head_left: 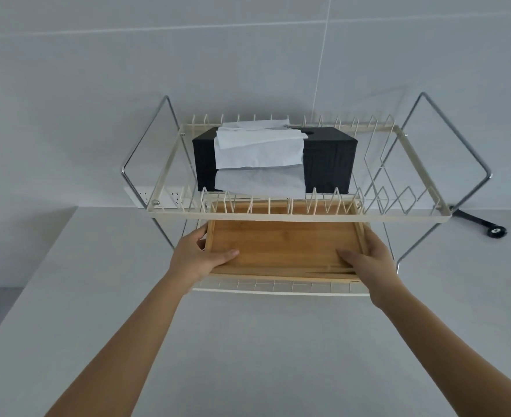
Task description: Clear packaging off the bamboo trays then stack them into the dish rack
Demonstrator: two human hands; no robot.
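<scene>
Bamboo, warm and bare of any wrapping, fills the lower shelf of the dish rack (pixel 341 218), where the bamboo tray (pixel 284 245) lies flat, its far end tucked under the upper tier. At the tray's near left corner the left hand (pixel 198 257) grips it, thumb lying inside on the tray floor and fingers wrapped around the outer edge. On the upper tier, above and behind the tray, stands a black tissue box (pixel 329 161) with a white tissue (pixel 258 158) draped down its front. At the near right corner the right hand (pixel 367 261) holds the tray the same way. Everything rests on a pale grey counter (pixel 248 341).
</scene>
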